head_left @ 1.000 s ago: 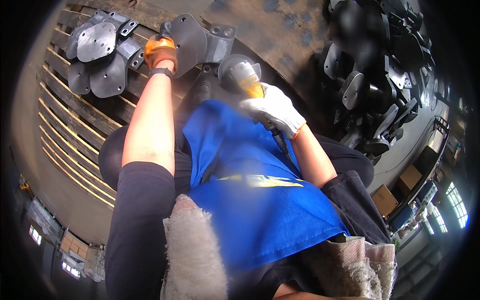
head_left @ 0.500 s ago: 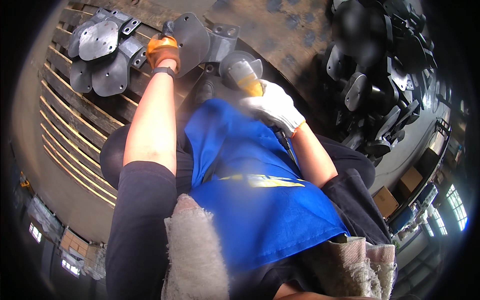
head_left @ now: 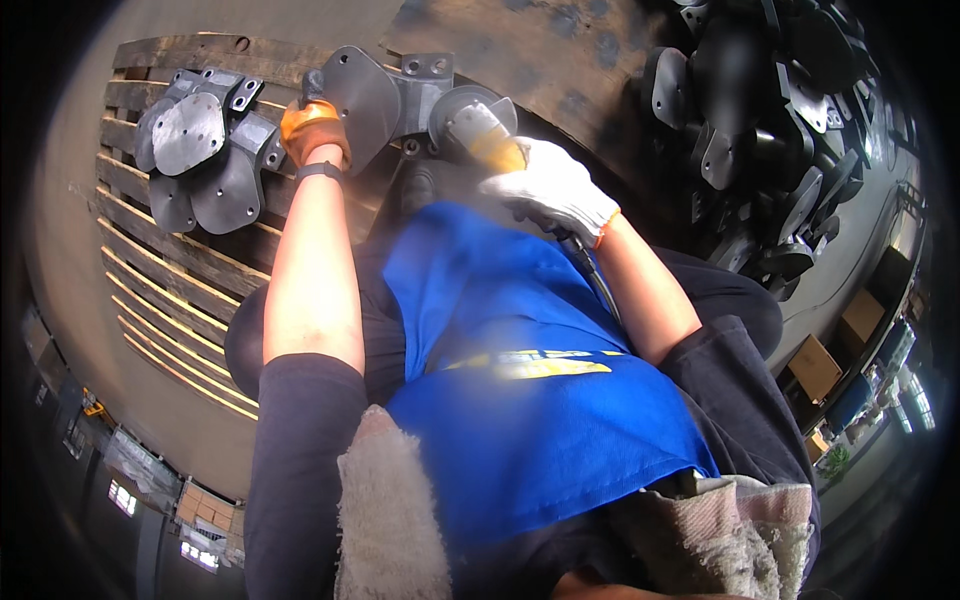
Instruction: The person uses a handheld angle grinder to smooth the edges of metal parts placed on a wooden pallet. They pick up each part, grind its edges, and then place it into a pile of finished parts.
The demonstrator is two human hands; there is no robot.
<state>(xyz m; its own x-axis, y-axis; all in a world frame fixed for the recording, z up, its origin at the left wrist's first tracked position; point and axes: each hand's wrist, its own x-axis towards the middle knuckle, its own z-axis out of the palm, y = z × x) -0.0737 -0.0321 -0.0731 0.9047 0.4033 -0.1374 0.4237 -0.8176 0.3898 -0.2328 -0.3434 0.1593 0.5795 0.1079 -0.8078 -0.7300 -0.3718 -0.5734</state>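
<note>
My left hand, in an orange and brown glove, is closed on the left edge of a dark steel bracket. The bracket has a rounded flat plate and a block end with holes on its right. In a white knit glove, my right hand grips an angle grinder with a yellow part near its head. The grinder's round disc and guard lie against or just beside the block end; exact contact I cannot tell. A black cord runs from the tool past my blue apron.
Several similar brackets are stacked on a slatted wooden pallet at the left. A large heap of dark brackets stands at the right. Between them, at the top, lies a stained brown board. Cardboard boxes are at the far right.
The whole view has shifted slightly, with the pallet and its stack lower in the picture. Both hands keep their holds on the bracket and the grinder.
</note>
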